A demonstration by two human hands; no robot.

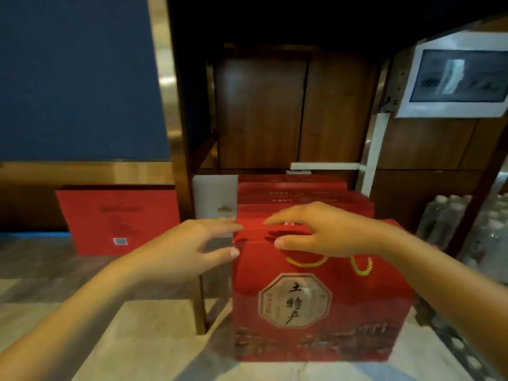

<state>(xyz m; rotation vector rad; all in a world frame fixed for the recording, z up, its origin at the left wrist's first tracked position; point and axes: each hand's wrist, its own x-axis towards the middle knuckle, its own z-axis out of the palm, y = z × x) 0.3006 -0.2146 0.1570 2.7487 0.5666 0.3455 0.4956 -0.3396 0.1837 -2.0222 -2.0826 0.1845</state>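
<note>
A flat red bag (118,221) leans against the wall at left, its print too blurred to read. A person's left hand (192,243), fingers spread, touches the top left edge of a red gift box (316,312) standing on the floor. The right hand (327,232) lies spread across its top, partly hiding the gold cord handles (360,266). Bottles (445,215) blur at right.

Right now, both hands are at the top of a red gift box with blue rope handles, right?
Not quite: the head view shows yellow rope handles, not blue. The left hand and right hand are indeed at the top of the red gift box.
</note>
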